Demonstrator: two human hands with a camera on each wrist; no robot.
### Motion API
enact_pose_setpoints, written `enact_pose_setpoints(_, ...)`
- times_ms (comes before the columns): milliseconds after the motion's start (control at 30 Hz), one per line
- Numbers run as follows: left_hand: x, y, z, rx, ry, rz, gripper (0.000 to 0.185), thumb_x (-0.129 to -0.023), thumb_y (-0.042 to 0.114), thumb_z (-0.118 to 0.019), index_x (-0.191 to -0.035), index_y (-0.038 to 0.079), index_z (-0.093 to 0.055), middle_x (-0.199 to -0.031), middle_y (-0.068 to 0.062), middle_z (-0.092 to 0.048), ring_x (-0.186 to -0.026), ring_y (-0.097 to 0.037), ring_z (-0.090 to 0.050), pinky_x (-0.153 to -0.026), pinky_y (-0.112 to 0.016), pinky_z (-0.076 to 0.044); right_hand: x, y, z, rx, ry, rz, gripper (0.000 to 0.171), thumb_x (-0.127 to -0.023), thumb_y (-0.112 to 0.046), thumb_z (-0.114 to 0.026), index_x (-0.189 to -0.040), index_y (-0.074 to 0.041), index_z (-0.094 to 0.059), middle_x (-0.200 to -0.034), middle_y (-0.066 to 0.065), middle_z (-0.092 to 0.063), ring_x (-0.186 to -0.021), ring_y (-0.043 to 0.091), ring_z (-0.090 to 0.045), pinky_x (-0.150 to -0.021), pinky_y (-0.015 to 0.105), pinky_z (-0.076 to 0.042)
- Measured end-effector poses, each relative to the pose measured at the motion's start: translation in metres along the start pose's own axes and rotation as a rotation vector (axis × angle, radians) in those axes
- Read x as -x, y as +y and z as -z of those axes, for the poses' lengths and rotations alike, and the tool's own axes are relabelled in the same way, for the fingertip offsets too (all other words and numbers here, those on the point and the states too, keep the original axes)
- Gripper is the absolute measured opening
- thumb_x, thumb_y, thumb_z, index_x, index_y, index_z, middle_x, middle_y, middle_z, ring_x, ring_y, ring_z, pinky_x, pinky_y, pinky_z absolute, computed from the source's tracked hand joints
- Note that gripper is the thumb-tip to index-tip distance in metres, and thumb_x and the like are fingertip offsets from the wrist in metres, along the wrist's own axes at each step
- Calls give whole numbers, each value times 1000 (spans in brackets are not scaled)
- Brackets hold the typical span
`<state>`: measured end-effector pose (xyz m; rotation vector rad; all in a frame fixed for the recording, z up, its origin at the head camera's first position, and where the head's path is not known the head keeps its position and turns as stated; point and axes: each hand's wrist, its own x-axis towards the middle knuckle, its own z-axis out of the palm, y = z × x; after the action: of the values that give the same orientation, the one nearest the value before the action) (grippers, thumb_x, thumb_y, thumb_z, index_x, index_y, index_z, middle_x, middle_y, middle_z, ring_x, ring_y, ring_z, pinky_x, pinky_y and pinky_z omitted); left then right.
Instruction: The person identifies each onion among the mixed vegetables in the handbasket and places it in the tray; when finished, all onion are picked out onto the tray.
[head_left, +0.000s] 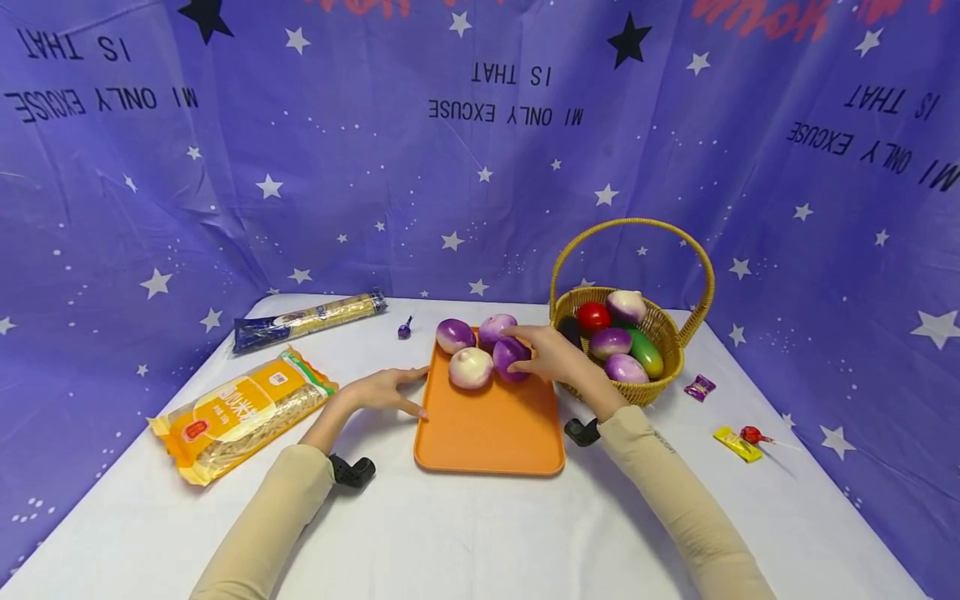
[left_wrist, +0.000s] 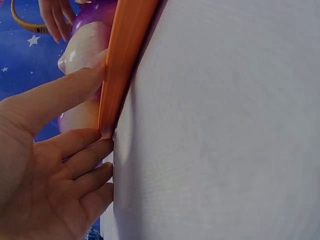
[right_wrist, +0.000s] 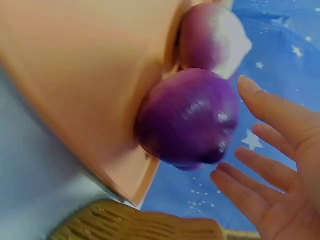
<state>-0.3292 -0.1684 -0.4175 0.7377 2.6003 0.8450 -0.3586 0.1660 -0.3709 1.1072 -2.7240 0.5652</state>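
Currently the left hand [head_left: 386, 390] rests flat with straight fingers against the left edge of the orange tray [head_left: 487, 433], while the right hand [head_left: 551, 354], fingers released, hovers just beside the purple onion [head_left: 510, 357] at the tray's far edge. Risk, as a judgement: a nudge could roll the round onion off that edge. Only the right wrist view shows the gap between fingers [right_wrist: 272, 172] and onion; the head view suggests contact.
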Motion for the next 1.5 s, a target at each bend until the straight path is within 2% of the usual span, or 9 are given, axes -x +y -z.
enact_pose_setpoints(133,-1,0,-1,-7,-3,0,94,-79,44,-78,-151,6,-31,-150,-21,-34,-138,-43,-28,-113,-56,-22,13,-1,17,-30,21,4,58,-79,-19,-81,-131,-8,-60,-117,9,-67,-86,27,-63,-83,39,-53)
enact_pose_setpoints(200,0,1,-1,-6,-2,5,94,-78,43,-78,-151,6,-31,-150,-21,-34,-138,-42,-28,-113,-56,-21,21,1,27,-23,34,3,58,-79,-19,-81,-132,-8,-59,-115,8,-66,-81,27,-60,-77,38,-52)
enact_pose_setpoints(267,1,2,0,-6,2,8,94,-78,42,-78,-151,6,-31,-150,-21,-35,-138,-42,-29,-113,-55,-22,28,4,39,-21,42,-6,60,-78,-19,-82,-132,-8,-59,-116,10,-66,-85,29,-62,-79,40,-52)
enact_pose_setpoints(433,1,2,0,-15,15,-7,93,-78,40,-79,-150,4,-31,-149,-22,-36,-137,-43,-29,-113,-56,-22,41,23,64,13,34,-36,62,-79,-20,-81,-133,-4,-56,-127,16,-61,-115,30,-57,-98,47,-46)
enact_pose_setpoints(667,0,0,-1,-6,14,-2,93,-78,42,-79,-150,5,-33,-150,-22,-35,-137,-42,-29,-113,-56,-22,44,49,93,85,-10,-123,57,-81,-22,-80,-131,-3,-58,-125,18,-61,-104,34,-62,-87,48,-53)
enact_pose_setpoints(767,1,0,-1,-6,15,2,93,-78,42,-79,-150,6,-33,-150,-21,-35,-138,-42,-29,-113,-56,-21,42,63,101,76,-21,-157,55,-81,-22,-80,-130,-5,-60,-124,18,-62,-107,36,-60,-92,51,-50)
enact_pose_setpoints(867,0,0,-1,-6,15,3,93,-78,41,-79,-150,6,-33,-150,-21,-35,-138,-42,-29,-113,-56,-21,43,79,107,65,-36,-201,56,-82,-22,-79,-131,-4,-59,-126,21,-60,-114,39,-55,-99,55,-43)
enact_pose_setpoints(1167,0,-1,1,-8,8,13,94,-78,43,-79,-151,7,-31,-151,-21,-33,-138,-42,-27,-114,-56,-20,41,115,116,45,-41,-374,54,-85,-15,-74,-131,3,-54,-128,30,-55,-122,48,-45,-104,61,-33)
enact_pose_setpoints(1500,-1,0,0,-14,5,3,94,-78,44,-78,-151,6,-31,-150,-21,-34,-138,-42,-28,-113,-55,-21,40,144,110,-1,-76,-546,58,-88,-15,-69,-138,3,-46,-130,31,-49,-115,45,-46,-99,62,-37)
